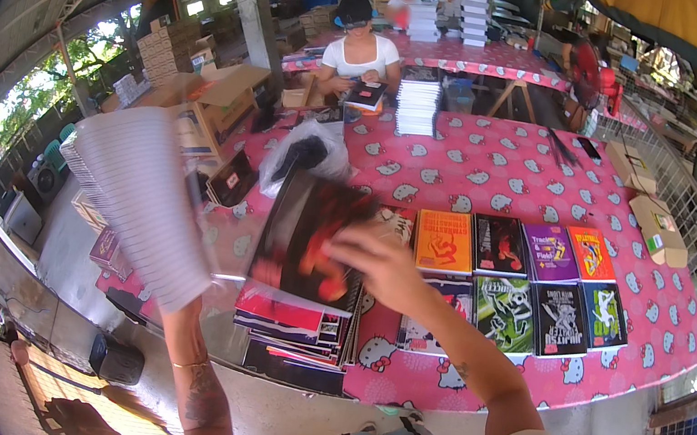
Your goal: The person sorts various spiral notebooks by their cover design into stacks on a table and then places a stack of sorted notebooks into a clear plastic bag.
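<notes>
My left hand (183, 312) grips the lower end of a thick sheaf of white lined pages (136, 191), tilted up over the table's left side. My right hand (365, 257) is stretched out flat over a black book with a red picture (292, 254), its fingers spread and slightly smeared. Whether this book is joined to the pages, I cannot make out. Below it lies a stack of books (290, 346) at the table's near edge. To the right, an orange book (446, 241), a green book (503, 313) and several others lie in two rows.
A pink patterned cloth covers the table (504, 170). Across it, a person (360, 63) handles a dark book beside a white stack (417, 107). A plastic bag (313, 152) and cardboard boxes (221, 95) stand at the left. A phone (589, 148) lies far right.
</notes>
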Demonstrator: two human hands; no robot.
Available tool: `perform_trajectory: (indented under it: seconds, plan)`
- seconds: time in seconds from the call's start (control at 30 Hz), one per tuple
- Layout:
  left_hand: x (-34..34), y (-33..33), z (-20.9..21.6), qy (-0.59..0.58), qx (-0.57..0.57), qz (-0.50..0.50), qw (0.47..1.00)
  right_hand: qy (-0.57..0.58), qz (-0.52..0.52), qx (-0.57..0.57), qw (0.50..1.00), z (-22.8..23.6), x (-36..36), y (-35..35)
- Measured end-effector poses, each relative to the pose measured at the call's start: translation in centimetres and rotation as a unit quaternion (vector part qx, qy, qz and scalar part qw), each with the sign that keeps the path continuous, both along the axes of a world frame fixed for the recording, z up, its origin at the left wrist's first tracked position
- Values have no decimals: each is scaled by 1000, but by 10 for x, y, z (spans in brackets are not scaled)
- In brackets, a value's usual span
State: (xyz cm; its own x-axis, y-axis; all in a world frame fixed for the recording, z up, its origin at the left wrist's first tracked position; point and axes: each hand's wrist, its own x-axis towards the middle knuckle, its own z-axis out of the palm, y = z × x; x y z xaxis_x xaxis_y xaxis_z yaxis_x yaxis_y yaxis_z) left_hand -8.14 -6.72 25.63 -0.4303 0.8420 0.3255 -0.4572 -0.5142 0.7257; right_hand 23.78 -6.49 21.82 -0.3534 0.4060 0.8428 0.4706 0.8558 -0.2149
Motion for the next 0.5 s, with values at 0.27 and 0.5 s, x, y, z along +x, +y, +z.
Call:
perform_trajectory:
  seconds: [0.27,0.5]
  plan:
    - [50,-4,-29,677,95,216,697,195,-160,-123,960,-60,103,3]
    - [255,-78,-61,527,202,44,824,62,-540,-506,670,-198,376,6]
